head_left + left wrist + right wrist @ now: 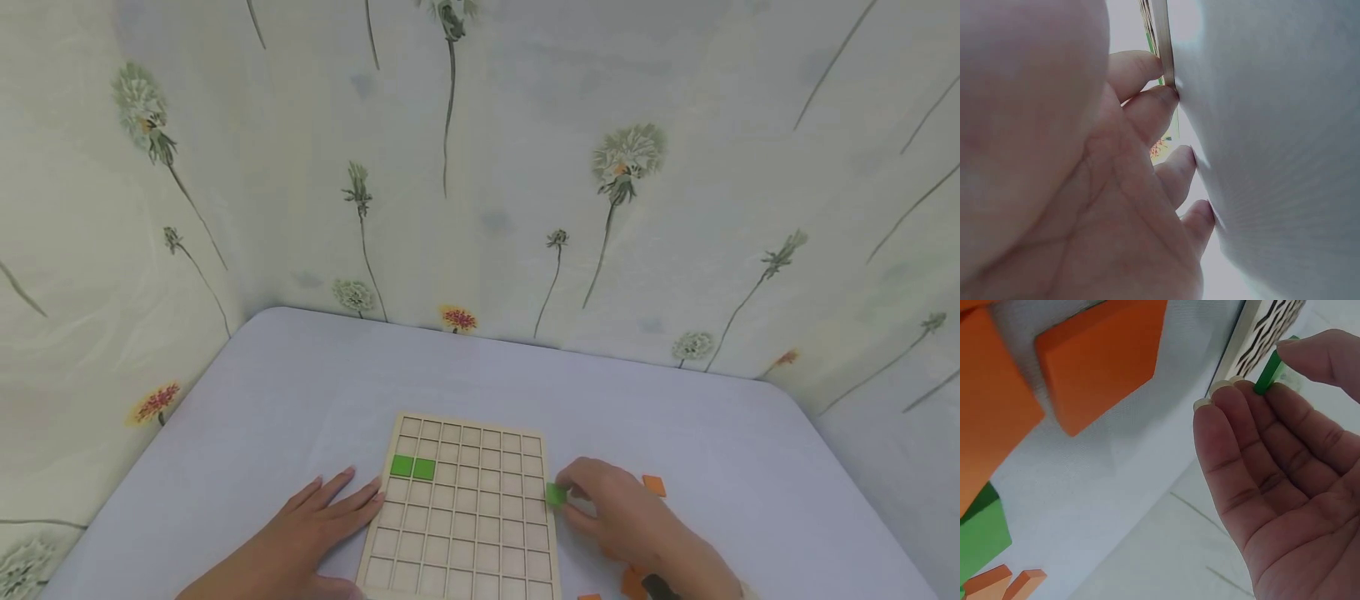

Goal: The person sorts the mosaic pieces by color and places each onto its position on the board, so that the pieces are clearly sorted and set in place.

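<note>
A wooden grid board [459,527] with square cells lies on the white table. Two green square tiles [423,469] sit side by side in cells near its left edge, in the third row from the top. My left hand [315,525] lies spread on the table, its fingertips touching the board's left edge. At the board's right edge my right hand [622,508] pinches another green tile [556,495] between thumb and fingers. The right wrist view shows this green tile [1267,373] held edge-on, close to the board's side.
Orange tiles [654,485] lie scattered to the right of the board, partly hidden under my right arm. A green tile [985,540] lies among them in the right wrist view. Behind the table [337,358] hangs a flower-patterned cloth [495,167].
</note>
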